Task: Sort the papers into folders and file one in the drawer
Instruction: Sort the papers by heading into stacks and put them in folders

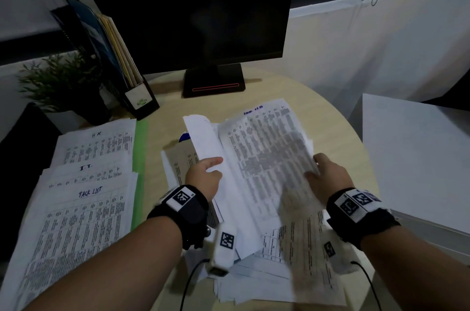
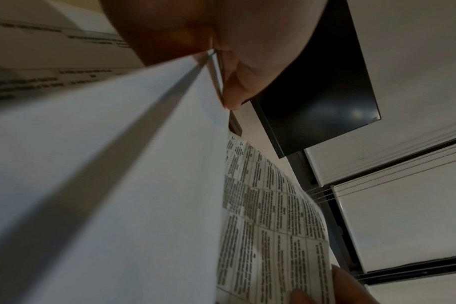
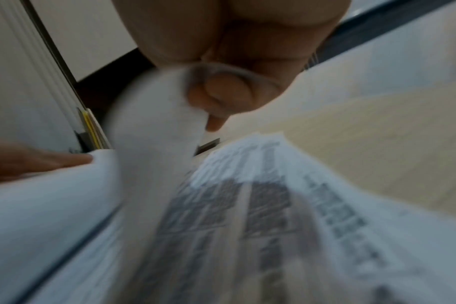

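Center of the head view: loose pile of papers (image 1: 254, 254) on the round wood counter (image 1: 338, 132). Left hand (image 1: 203, 178) pinches a few blank-side sheets (image 1: 216, 183) lifted off the pile; in the left wrist view the thumb and fingers (image 2: 237, 90) clamp the sheet edges. Right hand (image 1: 328, 176), center-right, holds a printed table sheet (image 1: 269, 155) by its right edge; the right wrist view is blurry but shows fingers curled w/ paper pinched between them, so the grip is closed on that sheet. The sheet arches up between both hands.

Lower left of frame: sorted stacks (image 1: 84, 196) w/ handwritten headings "HK", "IT", "TASK LIST", lying on a green folder (image 1: 140, 158) whose edge shows along their right side.

Upper left: file holder (image 1: 132, 87) w/ upright folders, small plant (image 1: 58, 82) beside it. Dark monitor (image 1: 190, 10) top center, its stand on the counter. A white surface (image 1: 417, 153) sits at the right edge of the frame.
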Action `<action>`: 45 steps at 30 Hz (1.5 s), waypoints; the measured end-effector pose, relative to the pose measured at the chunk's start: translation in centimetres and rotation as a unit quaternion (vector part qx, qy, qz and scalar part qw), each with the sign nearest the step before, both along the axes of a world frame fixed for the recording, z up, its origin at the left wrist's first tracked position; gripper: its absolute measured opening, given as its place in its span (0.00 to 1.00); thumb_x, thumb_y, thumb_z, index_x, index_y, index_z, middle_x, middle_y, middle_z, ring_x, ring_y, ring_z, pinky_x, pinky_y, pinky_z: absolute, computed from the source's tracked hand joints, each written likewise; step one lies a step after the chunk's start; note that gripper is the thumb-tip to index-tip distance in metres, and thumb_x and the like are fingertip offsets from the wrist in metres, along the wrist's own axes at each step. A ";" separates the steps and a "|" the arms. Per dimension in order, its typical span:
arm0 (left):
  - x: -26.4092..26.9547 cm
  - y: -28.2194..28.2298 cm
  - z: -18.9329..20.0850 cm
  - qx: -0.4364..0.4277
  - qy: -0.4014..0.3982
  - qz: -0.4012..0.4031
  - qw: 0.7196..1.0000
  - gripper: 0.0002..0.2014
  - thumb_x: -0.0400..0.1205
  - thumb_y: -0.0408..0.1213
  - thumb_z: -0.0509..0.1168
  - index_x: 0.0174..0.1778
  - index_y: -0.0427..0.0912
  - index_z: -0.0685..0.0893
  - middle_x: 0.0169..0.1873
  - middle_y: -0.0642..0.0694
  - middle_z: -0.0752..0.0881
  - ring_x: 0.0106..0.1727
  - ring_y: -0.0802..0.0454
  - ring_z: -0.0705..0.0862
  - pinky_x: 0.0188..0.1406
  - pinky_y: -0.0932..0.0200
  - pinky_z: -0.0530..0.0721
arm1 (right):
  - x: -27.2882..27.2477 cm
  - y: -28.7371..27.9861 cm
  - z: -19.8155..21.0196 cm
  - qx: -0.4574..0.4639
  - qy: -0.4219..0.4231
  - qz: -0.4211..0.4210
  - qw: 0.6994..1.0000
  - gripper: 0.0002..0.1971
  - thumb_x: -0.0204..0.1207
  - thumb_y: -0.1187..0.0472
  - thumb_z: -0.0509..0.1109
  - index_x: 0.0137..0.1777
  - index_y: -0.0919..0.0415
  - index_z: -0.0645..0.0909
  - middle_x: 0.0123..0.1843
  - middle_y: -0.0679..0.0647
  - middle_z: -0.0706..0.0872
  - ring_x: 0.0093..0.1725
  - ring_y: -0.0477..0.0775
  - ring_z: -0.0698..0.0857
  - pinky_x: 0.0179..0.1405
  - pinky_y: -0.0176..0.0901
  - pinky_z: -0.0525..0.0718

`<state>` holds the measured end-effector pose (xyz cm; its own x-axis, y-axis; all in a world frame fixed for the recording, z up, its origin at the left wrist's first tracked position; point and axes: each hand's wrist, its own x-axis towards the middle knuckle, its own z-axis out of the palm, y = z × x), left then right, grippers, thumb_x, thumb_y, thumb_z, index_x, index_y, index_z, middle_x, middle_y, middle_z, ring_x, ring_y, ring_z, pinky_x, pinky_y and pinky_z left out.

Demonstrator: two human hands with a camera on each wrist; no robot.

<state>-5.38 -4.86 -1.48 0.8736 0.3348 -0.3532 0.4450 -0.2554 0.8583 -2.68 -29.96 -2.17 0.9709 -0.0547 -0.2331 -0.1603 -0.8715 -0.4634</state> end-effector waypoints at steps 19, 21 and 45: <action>-0.6 -2.0 0.8 0.185 0.033 -0.060 0.980 0.22 0.71 0.47 0.73 0.54 0.47 0.70 0.62 0.46 0.73 0.53 0.51 0.73 0.48 0.61 0.70 | -3.9 5.3 0.7 0.182 0.139 0.269 0.936 0.21 0.83 0.45 0.56 0.70 0.49 0.78 0.67 0.50 0.79 0.66 0.49 0.78 0.70 0.48 0.73; -0.8 -2.2 0.7 0.167 0.044 -0.075 0.982 0.24 0.72 0.52 0.73 0.56 0.47 0.71 0.59 0.49 0.73 0.54 0.51 0.74 0.48 0.60 0.70 | -3.7 5.1 0.3 0.194 0.159 0.250 0.935 0.20 0.83 0.45 0.56 0.71 0.48 0.77 0.67 0.46 0.77 0.66 0.47 0.76 0.71 0.47 0.71; -1.6 6.0 -0.7 0.001 0.074 -0.007 0.997 0.25 0.80 0.45 0.68 0.72 0.43 0.73 0.69 0.44 0.79 0.67 0.44 0.79 0.72 0.44 0.73 | -2.8 4.7 -0.3 0.224 0.111 0.037 0.968 0.16 0.78 0.70 0.63 0.64 0.57 0.75 0.50 0.54 0.83 0.50 0.55 0.81 0.45 0.42 0.78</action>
